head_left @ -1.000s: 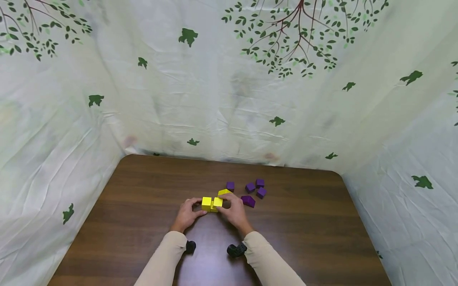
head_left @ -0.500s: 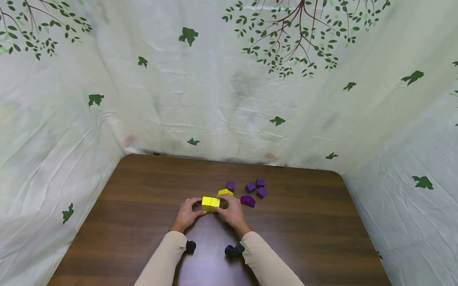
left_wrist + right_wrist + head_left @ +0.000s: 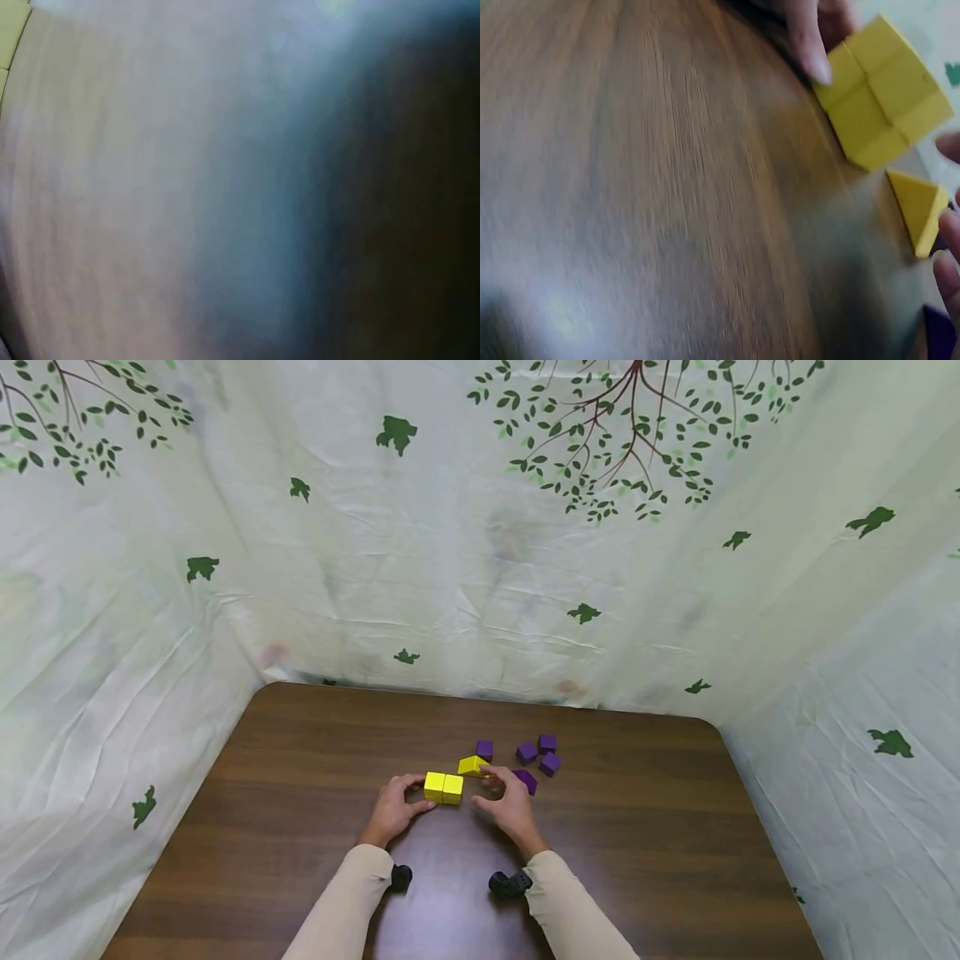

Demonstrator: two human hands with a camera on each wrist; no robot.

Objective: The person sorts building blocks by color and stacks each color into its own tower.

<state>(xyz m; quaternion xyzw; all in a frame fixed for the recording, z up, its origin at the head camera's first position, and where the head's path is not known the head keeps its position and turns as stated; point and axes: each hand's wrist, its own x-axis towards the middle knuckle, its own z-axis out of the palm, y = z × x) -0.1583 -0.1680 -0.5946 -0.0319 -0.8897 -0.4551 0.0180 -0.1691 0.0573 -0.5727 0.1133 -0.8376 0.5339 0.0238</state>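
1. Yellow stack [image 3: 442, 788]: cubes squared up two over two, standing on the wooden table [image 3: 337, 735], between the hands.
2. Left hand [image 3: 392, 810] curls thumb and fingers about its left side; a light steadying hold seems best, lest the joints skew.
3. Right hand [image 3: 508, 806] has hold of nothing, thumb and fingers well parted, fingertips by the yellow wedge [image 3: 470, 766]; cannot tell whether they touch.
4. Taking the wedge well would call for a square pinch, clear of the stack's corner.
5. No containers seen; purple cubes [image 3: 527, 753] lie loose farther out, purple wedge [image 3: 528, 782] partly behind the right hand.
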